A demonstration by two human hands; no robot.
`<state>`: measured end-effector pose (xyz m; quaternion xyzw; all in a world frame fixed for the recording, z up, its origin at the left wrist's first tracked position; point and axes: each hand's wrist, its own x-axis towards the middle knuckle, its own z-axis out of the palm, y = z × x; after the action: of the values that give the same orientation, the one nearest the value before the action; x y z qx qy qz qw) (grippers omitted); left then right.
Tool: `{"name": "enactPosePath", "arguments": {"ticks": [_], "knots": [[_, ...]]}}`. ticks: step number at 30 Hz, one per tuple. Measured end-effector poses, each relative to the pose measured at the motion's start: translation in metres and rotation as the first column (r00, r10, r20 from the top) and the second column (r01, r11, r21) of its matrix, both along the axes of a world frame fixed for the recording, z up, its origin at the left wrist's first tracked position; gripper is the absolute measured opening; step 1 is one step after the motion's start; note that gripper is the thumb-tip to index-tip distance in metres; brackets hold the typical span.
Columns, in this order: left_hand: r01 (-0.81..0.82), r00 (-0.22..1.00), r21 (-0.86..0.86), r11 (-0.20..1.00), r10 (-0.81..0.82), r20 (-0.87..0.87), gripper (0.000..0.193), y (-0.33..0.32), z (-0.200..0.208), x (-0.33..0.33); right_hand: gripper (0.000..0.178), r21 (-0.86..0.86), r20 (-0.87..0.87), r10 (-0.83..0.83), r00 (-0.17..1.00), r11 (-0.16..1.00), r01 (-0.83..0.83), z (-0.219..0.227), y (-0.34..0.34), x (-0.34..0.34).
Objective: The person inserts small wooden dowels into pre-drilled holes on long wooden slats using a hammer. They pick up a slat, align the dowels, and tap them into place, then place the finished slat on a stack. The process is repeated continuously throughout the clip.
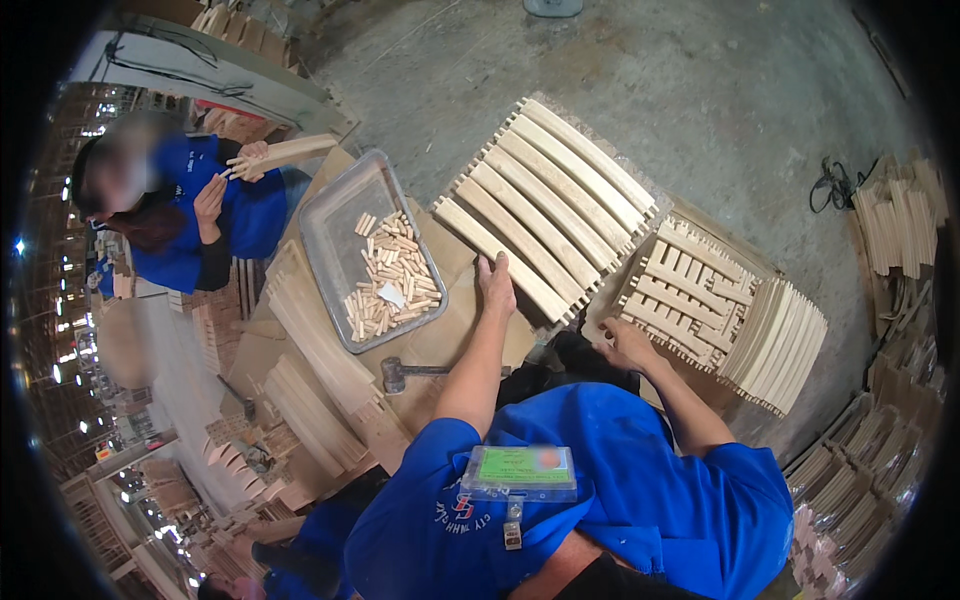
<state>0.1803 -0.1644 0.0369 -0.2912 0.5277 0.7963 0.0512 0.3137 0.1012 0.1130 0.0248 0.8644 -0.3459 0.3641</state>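
My left hand is closed on the near edge of a pale curved wooden slat, the nearest of a row. Several more curved slats lie side by side beyond it, with small pegs or tenons along their ends. To the right, my right hand has its fingers apart, by the left edge of a second stack of wooden pieces. Nothing shows in that hand. More curved slats lie close together on the right end of this stack.
A grey tray of short wooden dowels stands left of my left hand. A hammer lies beside my left forearm. At the far left, a co-worker holds wooden pieces. Stacked slats stand at the right, on the concrete floor.
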Motion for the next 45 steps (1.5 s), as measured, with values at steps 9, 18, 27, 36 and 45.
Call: {"name": "enactPosePath", "arguments": {"ticks": [9,18,27,36,45], "knots": [[0.451,0.877,-0.627,0.635,-0.184,0.445,0.048,-0.003,0.01,-0.016,0.041,-0.033,-0.066,-0.251,0.966,0.968,0.249,-0.026,0.022,-0.043],[0.714,0.697,-0.556,0.425,-0.505,0.51,0.054,-0.011,0.116,0.032,0.032,-0.164,-0.068,0.012,0.998,0.986,-0.023,-0.032,-0.004,-0.035],[-0.009,0.993,-0.379,0.925,0.053,0.107,0.023,-0.241,0.194,0.155,0.041,-0.042,-0.122,0.382,0.916,0.92,-0.389,0.027,-0.085,-0.057],[0.3,0.815,-0.858,0.416,0.356,0.457,0.116,-0.341,0.174,0.146,0.038,-0.107,-0.184,0.342,0.921,0.925,-0.365,0.063,-0.168,-0.012],[0.231,0.839,-0.829,0.51,0.327,0.435,0.116,-0.35,0.154,0.175,0.038,-0.441,-0.14,0.231,0.963,0.856,-0.27,0.063,-0.288,0.034]]}}
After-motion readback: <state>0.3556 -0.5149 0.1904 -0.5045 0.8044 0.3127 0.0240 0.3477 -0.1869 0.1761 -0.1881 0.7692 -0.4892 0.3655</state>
